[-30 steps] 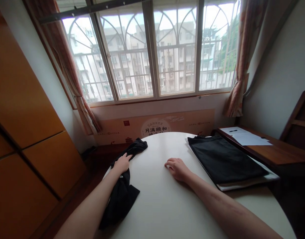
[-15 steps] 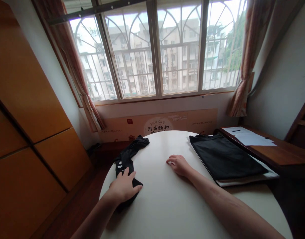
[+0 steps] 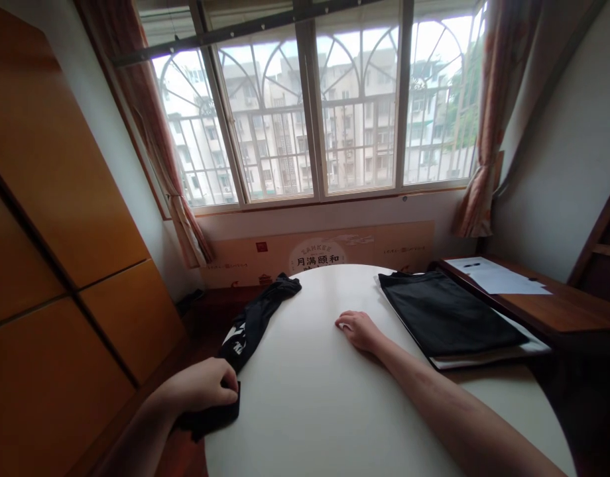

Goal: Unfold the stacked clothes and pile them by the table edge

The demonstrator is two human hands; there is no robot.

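A black garment (image 3: 259, 324) with a white print lies bunched along the left edge of the white round table (image 3: 305, 397). At its near end my left hand (image 3: 205, 384) is closed, fingers curled round the cloth, and part of the fabric hangs past the table edge below the wrist. My right hand (image 3: 358, 329) rests palm down on the middle of the tabletop, fingers loosely bent, with nothing in it. Right of it lies a flat, folded black cloth (image 3: 454, 315) on top of whitish fabric.
A wooden desk (image 3: 573, 308) with white papers (image 3: 504, 279) stands beyond the table on the right. An orange-brown cabinet (image 3: 61, 185) fills the left side. Behind the table are a printed cardboard panel (image 3: 245, 255) and a barred window (image 3: 355, 132) with curtains.
My left hand went from spread on the black garment to closed on it, moving left and toward me. The garment now lies straighter along the table's left edge. My right hand stayed put.
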